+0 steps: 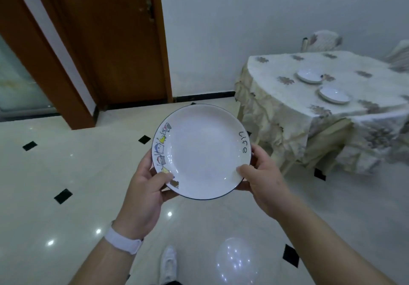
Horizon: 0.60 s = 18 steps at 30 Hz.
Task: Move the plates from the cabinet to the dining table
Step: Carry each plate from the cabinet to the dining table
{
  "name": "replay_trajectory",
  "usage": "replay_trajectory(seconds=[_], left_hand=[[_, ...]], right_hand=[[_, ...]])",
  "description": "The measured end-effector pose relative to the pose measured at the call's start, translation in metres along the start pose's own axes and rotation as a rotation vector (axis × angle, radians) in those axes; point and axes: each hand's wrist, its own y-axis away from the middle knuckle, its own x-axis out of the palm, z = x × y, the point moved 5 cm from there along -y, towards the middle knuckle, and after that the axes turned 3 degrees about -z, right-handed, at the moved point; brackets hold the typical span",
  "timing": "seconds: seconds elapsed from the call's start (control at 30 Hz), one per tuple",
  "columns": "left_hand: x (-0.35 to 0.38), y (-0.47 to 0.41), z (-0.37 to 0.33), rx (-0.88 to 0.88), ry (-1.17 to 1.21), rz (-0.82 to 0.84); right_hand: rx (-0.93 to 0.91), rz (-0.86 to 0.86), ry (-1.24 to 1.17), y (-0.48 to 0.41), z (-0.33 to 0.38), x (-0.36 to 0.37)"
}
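A white plate point(200, 149) with a dark rim, small cartoon figures on its left edge and the word "Life" on its right edge is carried level above the floor. My left hand point(146, 187) grips its lower left rim, thumb on top. My right hand point(261, 180) grips its lower right rim, thumb on top. The dining table point(287, 107), covered with a cream flowered cloth, stands at the right. Two white plates lie on it, one farther point(309, 75) and one nearer point(334, 95).
A brown wooden door point(106, 41) and its frame stand at the upper left, with a white wall behind the table. Two covered chairs point(323, 41) sit at the table's far side. The glossy tiled floor point(66, 174) has black diamond insets. A white shoe point(168, 264) shows below.
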Motion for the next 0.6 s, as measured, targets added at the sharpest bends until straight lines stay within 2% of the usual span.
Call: replay_trajectory(seconds=[0.17, 0.43, 0.6], left_hand=[[-0.017, -0.079, -0.014, -0.039, 0.022, 0.092], [-0.071, -0.187, -0.052, -0.081, 0.019, 0.157], [-0.077, -0.229, -0.055, -0.124, -0.012, 0.216]], right_hand=[[0.009, -0.107, 0.001, -0.054, 0.004, 0.033], [0.003, -0.184, 0.040, -0.128, 0.022, 0.115], [0.026, -0.241, 0.042, -0.157, 0.023, 0.131]])
